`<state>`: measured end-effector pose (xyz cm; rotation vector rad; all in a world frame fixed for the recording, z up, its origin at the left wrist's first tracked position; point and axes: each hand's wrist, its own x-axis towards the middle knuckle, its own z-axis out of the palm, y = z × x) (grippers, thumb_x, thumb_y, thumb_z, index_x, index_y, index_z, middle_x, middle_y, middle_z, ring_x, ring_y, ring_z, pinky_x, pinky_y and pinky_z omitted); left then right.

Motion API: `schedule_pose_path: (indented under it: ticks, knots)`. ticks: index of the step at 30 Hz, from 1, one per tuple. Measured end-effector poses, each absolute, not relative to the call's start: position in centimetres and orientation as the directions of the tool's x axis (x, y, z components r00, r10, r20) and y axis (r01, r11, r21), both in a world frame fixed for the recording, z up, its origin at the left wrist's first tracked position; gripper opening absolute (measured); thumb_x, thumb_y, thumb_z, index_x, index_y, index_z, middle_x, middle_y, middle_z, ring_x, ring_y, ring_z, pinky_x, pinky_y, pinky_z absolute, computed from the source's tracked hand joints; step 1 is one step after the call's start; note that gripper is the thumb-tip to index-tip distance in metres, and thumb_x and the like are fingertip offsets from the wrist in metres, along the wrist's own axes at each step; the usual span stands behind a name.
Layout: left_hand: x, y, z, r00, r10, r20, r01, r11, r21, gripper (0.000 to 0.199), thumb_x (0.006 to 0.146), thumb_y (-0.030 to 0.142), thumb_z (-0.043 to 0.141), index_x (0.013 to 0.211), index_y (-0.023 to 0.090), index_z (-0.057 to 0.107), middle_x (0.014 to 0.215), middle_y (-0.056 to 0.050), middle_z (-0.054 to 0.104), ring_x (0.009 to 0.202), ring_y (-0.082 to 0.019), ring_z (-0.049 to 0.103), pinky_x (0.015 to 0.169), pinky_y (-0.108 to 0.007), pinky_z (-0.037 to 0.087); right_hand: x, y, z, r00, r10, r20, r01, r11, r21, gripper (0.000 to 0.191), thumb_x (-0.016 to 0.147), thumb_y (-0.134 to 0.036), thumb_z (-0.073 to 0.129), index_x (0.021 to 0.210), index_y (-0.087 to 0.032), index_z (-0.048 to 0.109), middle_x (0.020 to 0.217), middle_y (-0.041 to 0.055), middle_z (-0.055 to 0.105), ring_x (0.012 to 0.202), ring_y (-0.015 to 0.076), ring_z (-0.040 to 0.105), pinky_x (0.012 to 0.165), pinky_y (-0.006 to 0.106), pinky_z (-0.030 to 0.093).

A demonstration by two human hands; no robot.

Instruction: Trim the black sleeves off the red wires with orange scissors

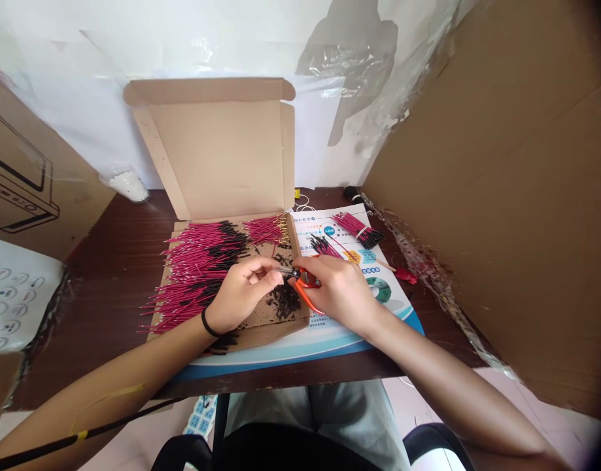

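My right hand [342, 288] is closed around orange-handled wire cutters [307, 294], whose metal jaws point left. At the jaws, the thumb and fingers of my left hand [246, 288] are pinched together; what they hold is too small to make out. Both hands are over the open cardboard box [251, 330]. Many red wires with black ends [192, 268] lie in its left part. A smaller heap of red wires with gold-coloured tips [265, 230] lies at the back right. Black scraps [284, 301] are scattered below my hands.
The box's raised lid [222, 150] stands against the wall. On the printed sheet [398, 294] to the right lie a banded bundle of red wires [358, 229] and a loose bunch [324, 247]. Large cardboard panels [506, 196] flank the table. A clear container [128, 186] lies at the back left.
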<state>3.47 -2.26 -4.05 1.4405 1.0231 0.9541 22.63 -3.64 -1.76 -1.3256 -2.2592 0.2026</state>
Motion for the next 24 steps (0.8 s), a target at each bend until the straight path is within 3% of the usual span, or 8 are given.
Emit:
schedule_pose_path:
  ticks: [10,13,18,24]
  knots:
    - [3.40,-2.44,-3.71,0.243,0.969,0.044,0.303,-0.119,0.946,0.030,0.074,0.042,0.067,0.081,0.014,0.072,0.070,-0.006,0.069,0.061,-0.014,0.059,0.052,-0.022,0.044,23.11,-3.44,-1.85,-0.448,0.848,0.282,0.795,0.522,-0.308,0.017,0.087,-0.028,0.055,0.083,-0.018,0.068,0.068,0.0035,0.064,0.063,0.0149,0.057,0.055,0.027,0.032]
    - [3.35,-2.44,-3.65,0.283,0.958,0.050,0.270,-0.130,0.954,0.028,0.077,0.042,0.064,0.083,0.015,0.072,0.074,-0.006,0.071,0.065,-0.014,0.062,0.058,-0.022,0.048,23.05,-3.37,-1.97,-0.423,0.865,0.271,0.809,0.495,-0.317,0.017,0.086,-0.028,0.056,0.084,-0.017,0.069,0.069,0.0046,0.066,0.064,0.0163,0.059,0.055,0.027,0.034]
    - [3.30,-2.32,-4.17,0.290,0.956,0.054,0.181,-0.110,0.977,0.025,0.082,0.041,0.062,0.086,0.017,0.071,0.078,-0.005,0.071,0.069,-0.013,0.063,0.062,-0.022,0.048,22.99,-3.23,-1.92,-0.346,0.865,0.363,0.747,0.488,-0.451,0.023,0.085,-0.031,0.058,0.099,-0.017,0.070,0.085,0.0067,0.073,0.072,0.0165,0.064,0.065,0.027,0.044]
    - [3.38,-2.34,-4.37,0.274,0.961,0.048,0.155,-0.094,0.983,0.031,0.082,0.044,0.061,0.086,0.015,0.069,0.081,-0.008,0.072,0.069,-0.015,0.064,0.064,-0.026,0.050,22.95,-3.31,-1.58,-0.350,0.862,0.367,0.738,0.495,-0.459,0.024,0.085,-0.033,0.057,0.095,-0.016,0.071,0.080,0.0062,0.072,0.066,0.0145,0.062,0.061,0.026,0.044]
